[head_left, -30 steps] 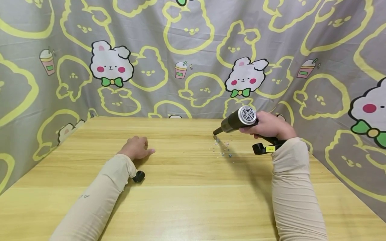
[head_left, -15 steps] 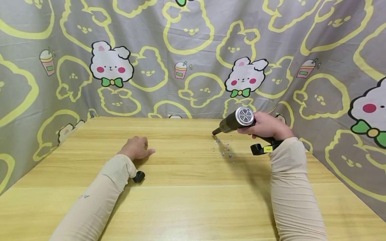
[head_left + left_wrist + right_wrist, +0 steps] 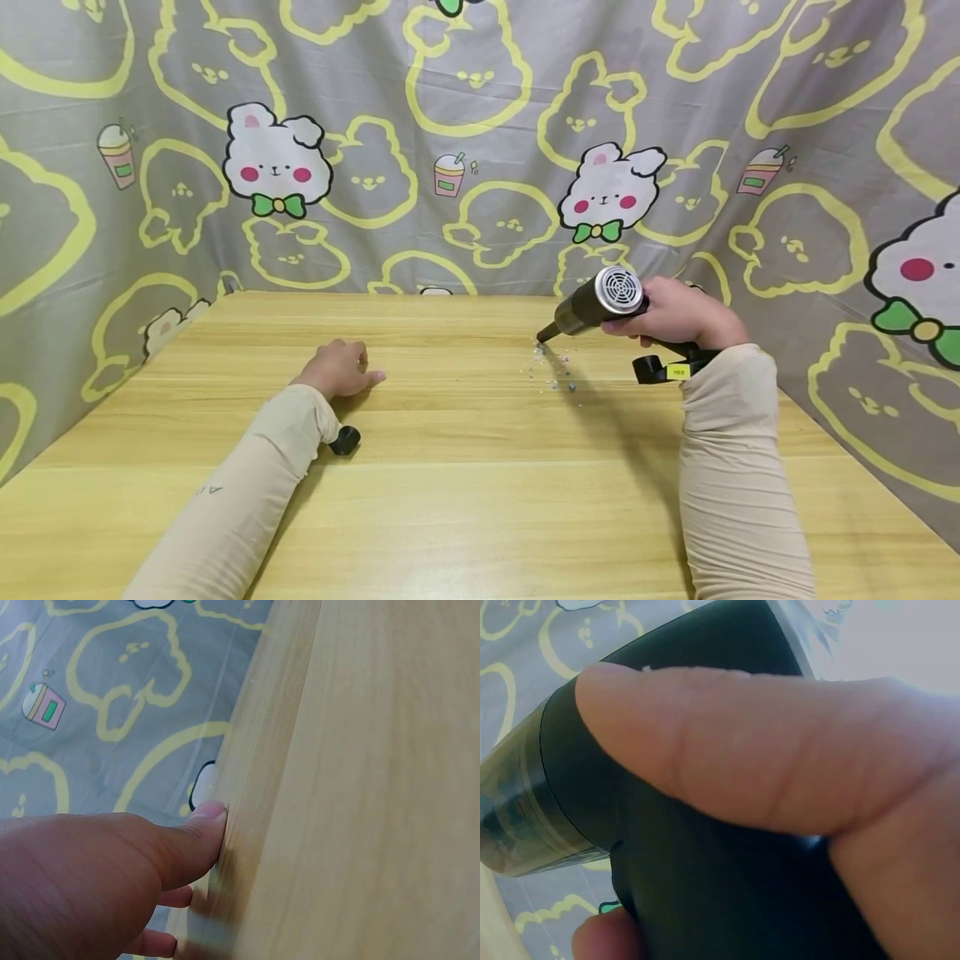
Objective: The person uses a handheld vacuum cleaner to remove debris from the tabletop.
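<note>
My right hand grips the handle of a black handheld vacuum with a silver round vent at its rear. Its narrow nozzle points down and left, the tip right at the far edge of a patch of small blue and whitish crumbs on the table. In the right wrist view, the thumb lies along the vacuum's black body, and a see-through dust cup shows in front, with bits inside. My left hand rests on the table at the left, fingers loosely bent, holding nothing.
The light wooden table spreads under both arms. A grey curtain with yellow outlines and white bunnies hangs along its back and sides. Black wrist cameras sit at the left wrist and right wrist.
The right hand and vacuum shifted slightly left, then back to the right; the nozzle tip now sits a little lower, over the upper crumbs. The left hand has stayed still.
</note>
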Demonstrator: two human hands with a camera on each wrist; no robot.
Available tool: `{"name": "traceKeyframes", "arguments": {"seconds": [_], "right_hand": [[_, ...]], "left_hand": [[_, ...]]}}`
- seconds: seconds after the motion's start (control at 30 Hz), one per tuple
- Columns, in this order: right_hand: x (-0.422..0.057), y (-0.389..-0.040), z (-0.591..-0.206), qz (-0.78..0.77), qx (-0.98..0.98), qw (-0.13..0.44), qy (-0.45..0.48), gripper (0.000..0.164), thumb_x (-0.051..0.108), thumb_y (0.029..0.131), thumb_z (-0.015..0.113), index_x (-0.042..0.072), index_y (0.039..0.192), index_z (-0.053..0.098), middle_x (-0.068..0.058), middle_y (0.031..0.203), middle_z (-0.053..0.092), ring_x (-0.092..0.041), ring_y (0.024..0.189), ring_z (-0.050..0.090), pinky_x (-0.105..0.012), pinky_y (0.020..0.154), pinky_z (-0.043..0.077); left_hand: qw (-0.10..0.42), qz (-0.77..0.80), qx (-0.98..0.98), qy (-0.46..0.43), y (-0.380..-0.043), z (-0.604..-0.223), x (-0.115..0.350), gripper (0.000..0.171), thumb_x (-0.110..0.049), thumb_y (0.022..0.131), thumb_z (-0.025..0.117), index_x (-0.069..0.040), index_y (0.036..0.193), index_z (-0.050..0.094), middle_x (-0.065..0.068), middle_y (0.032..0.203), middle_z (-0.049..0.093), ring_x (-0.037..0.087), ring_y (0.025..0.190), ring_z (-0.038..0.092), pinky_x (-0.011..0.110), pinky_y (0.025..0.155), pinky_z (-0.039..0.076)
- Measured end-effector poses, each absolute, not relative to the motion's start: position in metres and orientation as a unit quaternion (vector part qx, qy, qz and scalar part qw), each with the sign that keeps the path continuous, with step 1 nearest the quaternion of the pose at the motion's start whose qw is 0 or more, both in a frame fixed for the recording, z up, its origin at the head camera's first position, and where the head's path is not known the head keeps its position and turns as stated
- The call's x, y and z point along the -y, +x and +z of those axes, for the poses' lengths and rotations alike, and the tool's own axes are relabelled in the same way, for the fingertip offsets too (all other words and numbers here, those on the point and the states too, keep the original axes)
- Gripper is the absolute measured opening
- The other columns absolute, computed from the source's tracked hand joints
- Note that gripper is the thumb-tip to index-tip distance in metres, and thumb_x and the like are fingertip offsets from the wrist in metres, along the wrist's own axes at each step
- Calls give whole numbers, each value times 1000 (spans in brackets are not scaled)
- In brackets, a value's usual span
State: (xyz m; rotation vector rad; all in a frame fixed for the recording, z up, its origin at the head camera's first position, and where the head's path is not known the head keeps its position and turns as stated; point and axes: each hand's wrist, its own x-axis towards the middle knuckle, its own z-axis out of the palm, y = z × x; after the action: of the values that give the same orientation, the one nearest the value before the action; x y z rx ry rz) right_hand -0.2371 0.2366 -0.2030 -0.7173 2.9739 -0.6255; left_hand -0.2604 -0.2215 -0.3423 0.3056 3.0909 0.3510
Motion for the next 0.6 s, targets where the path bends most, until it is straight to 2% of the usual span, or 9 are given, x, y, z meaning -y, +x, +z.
{"name": "traceKeyframes", "arguments": {"seconds": [0.2, 0.33, 0.6], "right_hand": [[-233, -238, -204, -189, -954, 9, -233, 34, 39, 81, 73, 7, 87, 63, -3, 63, 62, -19, 57, 60, -33, 62, 46], [-230, -240, -207, -196, -951, 9, -240, 31, 35, 81, 74, 6, 88, 64, -4, 64, 61, -20, 56, 60, -34, 62, 47], [-226, -243, -209, -189, -950, -1, -246, 32, 33, 80, 75, 6, 93, 64, -5, 70, 63, -17, 53, 60, -34, 63, 48]], "left_hand": [[11, 109, -989, 96, -259, -341, 220, 49, -44, 92, 58, 2, 106, 57, 28, 109, 57, 49, 104, 49, 59, 88, 43], [11, 107, -990, 95, -259, -342, 220, 49, -44, 92, 58, 2, 107, 57, 28, 109, 57, 49, 104, 49, 59, 88, 43], [10, 109, -989, 95, -260, -343, 220, 50, -45, 92, 58, 2, 106, 57, 29, 111, 56, 50, 105, 48, 60, 88, 43]]}}
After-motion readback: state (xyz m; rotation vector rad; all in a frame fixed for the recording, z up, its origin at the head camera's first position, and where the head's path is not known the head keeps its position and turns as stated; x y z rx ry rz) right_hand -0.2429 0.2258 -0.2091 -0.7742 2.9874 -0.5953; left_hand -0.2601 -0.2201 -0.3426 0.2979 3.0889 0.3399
